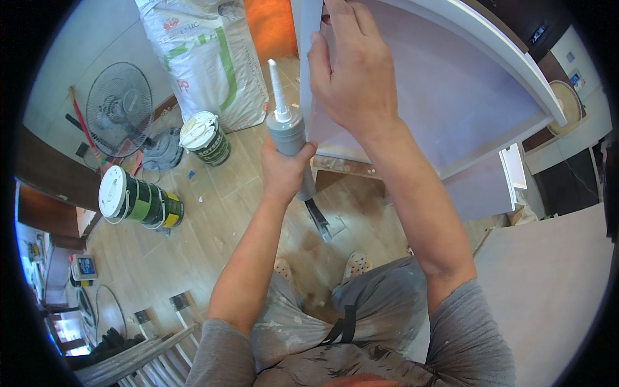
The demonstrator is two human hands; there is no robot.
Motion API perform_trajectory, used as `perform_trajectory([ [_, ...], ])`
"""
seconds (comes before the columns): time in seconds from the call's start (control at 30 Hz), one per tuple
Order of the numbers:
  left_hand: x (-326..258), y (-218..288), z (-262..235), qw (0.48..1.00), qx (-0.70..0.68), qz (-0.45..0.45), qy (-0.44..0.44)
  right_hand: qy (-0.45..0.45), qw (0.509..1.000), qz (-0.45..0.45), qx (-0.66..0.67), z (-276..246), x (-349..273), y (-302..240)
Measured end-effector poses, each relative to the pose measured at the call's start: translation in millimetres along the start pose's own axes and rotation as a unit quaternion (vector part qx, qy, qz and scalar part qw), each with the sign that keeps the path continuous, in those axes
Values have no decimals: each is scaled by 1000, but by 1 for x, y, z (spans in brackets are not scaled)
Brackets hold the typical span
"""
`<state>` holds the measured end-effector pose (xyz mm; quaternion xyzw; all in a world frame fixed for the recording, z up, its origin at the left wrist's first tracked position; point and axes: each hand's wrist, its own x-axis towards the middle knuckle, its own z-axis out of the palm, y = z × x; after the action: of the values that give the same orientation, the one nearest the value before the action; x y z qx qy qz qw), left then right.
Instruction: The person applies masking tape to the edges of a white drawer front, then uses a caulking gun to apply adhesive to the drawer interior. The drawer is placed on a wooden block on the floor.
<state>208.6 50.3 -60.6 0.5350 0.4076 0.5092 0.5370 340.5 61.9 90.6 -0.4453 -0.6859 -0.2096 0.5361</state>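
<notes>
My left hand (284,171) is wrapped round a grey sealant cartridge (287,134), held upright with its long white nozzle (277,87) pointing up. Just below the cartridge's lower end shows a dark strip-like piece (316,219); whether it joins the cartridge I cannot tell. Higher up, my right hand (354,71) reaches to the edge of a large white cabinet-like frame (308,77). Its thumb stands apart from the stretched fingers, which lie at the frame's edge. The fingertips are partly cut off by the top of the view.
Two lidded buckets (138,201) (206,138) stand on the tiled floor at left, near a standing fan (120,109). Behind them is a big white sack (200,58). A metal ladder (148,358) lies at lower left. A pale panel (548,284) is on the right.
</notes>
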Motion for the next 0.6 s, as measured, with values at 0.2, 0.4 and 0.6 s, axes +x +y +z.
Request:
perform_trajectory([
  [0.2,12,-19,-1,999,-11,24,-42,0,1000,-19,4,1,5,-1],
  [0.4,15,0,-2,997,-72,17,-28,1,1000,-22,-13,0,4,2],
  [0.6,18,-5,-8,993,-106,-7,-55,12,1000,-10,-1,3,4,-2],
])
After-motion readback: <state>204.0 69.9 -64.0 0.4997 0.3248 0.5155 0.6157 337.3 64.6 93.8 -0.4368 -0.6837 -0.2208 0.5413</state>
